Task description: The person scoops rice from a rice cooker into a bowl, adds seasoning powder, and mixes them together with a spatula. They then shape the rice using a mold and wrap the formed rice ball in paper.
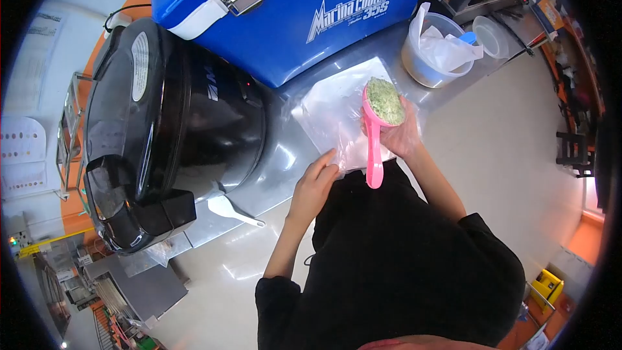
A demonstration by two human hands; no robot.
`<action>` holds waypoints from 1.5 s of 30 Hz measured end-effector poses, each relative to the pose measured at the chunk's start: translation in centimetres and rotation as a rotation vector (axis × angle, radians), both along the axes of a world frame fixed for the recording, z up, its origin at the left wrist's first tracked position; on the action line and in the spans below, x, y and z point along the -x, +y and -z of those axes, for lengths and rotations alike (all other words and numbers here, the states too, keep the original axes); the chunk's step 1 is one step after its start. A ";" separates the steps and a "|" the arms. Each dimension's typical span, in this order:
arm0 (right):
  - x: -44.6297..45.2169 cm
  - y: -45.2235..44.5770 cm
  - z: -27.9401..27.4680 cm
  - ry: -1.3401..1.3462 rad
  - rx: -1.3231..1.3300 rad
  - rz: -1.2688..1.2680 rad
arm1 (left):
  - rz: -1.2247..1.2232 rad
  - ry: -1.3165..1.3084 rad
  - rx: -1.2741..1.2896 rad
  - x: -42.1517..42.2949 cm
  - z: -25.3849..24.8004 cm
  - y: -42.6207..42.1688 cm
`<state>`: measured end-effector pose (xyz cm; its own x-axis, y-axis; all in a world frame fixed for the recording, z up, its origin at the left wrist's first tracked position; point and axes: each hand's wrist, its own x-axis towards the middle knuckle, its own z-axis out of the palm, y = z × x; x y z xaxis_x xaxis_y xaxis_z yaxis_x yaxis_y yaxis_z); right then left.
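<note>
A pink scoop (374, 155) heaped with pale green, grainy food (386, 102) is at my right hand (407, 131), whose fingers curl round the side and underside of its bowl. The scoop's handle points down toward my body. Clear plastic sheets or bags (346, 136) lie over a white sheet (330, 100) on the metal counter. With its fingers closed together, my left hand (322, 178) pinches the near edge of the clear plastic, left of the scoop.
A large black rice cooker (188, 116) stands left, a white paddle (234, 211) by its base. Behind the sheet is a blue cooler box (291, 19). A clear tub (424, 68) with white plastic inside and a round lid (490, 35) sit at the right.
</note>
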<state>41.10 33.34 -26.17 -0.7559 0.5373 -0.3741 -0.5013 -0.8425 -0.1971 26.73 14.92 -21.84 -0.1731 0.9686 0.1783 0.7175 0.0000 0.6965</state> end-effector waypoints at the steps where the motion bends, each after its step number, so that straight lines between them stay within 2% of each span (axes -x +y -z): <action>1: -0.2 0.2 0.2 0.019 -0.023 -0.005 | 0.026 0.047 0.001 0.5 0.9 0.0; 5: -0.4 0.3 1.6 0.070 0.089 0.002 | 0.044 0.083 0.029 1.7 4.6 -0.3; 8: -1.0 0.5 2.7 0.064 -0.011 -0.039 | 0.060 0.167 0.072 3.0 5.8 0.7; 9: -1.2 0.4 3.0 0.033 0.007 -0.021 | 0.076 0.200 0.096 3.4 5.3 1.2; 11: -1.7 0.5 3.5 -0.035 0.039 0.018 | 0.061 0.295 -0.087 3.8 4.2 1.9; 15: -2.9 1.1 4.3 -0.056 0.065 0.006 | -0.013 0.525 -0.414 4.3 -1.4 3.3; 18: -3.5 1.3 5.2 0.022 0.042 -0.028 | 0.029 0.498 -0.319 4.7 -4.9 3.5; 20: -3.7 1.6 5.7 0.086 -0.002 -0.048 | -0.043 0.376 -0.295 5.3 -6.3 3.2; 22: -3.9 1.4 4.9 -0.025 0.030 0.031 | -0.157 0.354 -0.273 5.8 -8.4 2.7; 23: -4.1 1.2 4.6 -0.081 0.046 0.071 | -0.283 0.291 -0.408 5.4 -9.3 3.6; 24: -4.7 1.2 5.4 -0.160 -0.093 0.088 | -0.409 0.225 -0.543 5.2 -9.8 4.7; 26: -6.3 1.0 6.9 -0.279 -0.305 0.129 | -0.513 -0.342 -0.482 5.3 -10.2 6.4; 28: -7.5 0.9 5.4 -0.324 -0.384 0.196 | -0.598 -0.448 -0.309 6.1 -8.5 7.4; 29: -7.9 1.0 4.1 -0.326 -0.392 0.240 | -0.602 -0.326 -0.274 7.4 -4.9 7.5; 30: -8.0 1.0 3.4 -0.333 -0.329 0.263 | -0.592 -0.402 -0.348 8.1 -0.7 7.5; 31: -8.2 1.2 3.1 -0.340 -0.259 0.288 | -0.667 -0.471 -0.303 7.2 0.8 7.8; 32: -8.2 1.0 2.5 -0.349 -0.188 0.311 | -0.715 -0.657 -0.327 8.2 5.9 7.5; 33: -8.1 0.9 1.1 -0.163 -0.194 0.284 | -0.752 -0.604 -0.381 7.7 7.5 7.3; 34: -8.5 0.8 1.3 -0.130 -0.173 0.257 | -0.796 -0.633 -0.358 7.5 8.5 7.0; 36: -9.7 0.4 1.9 -0.069 -0.131 0.192 | -0.877 -0.394 -0.111 7.0 9.5 5.6; 37: -9.9 0.3 2.1 -0.079 -0.174 0.205 | -0.875 -0.355 -0.076 6.9 9.6 5.3; 39: -10.6 0.2 2.3 -0.120 -0.094 0.261 | -0.876 -0.278 -0.006 6.6 9.8 4.8; 42: -10.7 -0.2 1.6 -0.256 -0.034 0.323 | -0.698 0.227 -0.377 7.6 10.9 5.1; 45: -11.2 -0.2 0.9 -0.282 -0.082 0.296 | -0.718 0.154 -0.327 8.0 11.2 5.2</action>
<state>52.29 33.15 -27.09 -0.4383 0.7528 -0.4911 -0.6362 -0.6458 -0.4222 18.71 20.14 -33.01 -0.6846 0.5242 0.5065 0.7076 0.3111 0.6344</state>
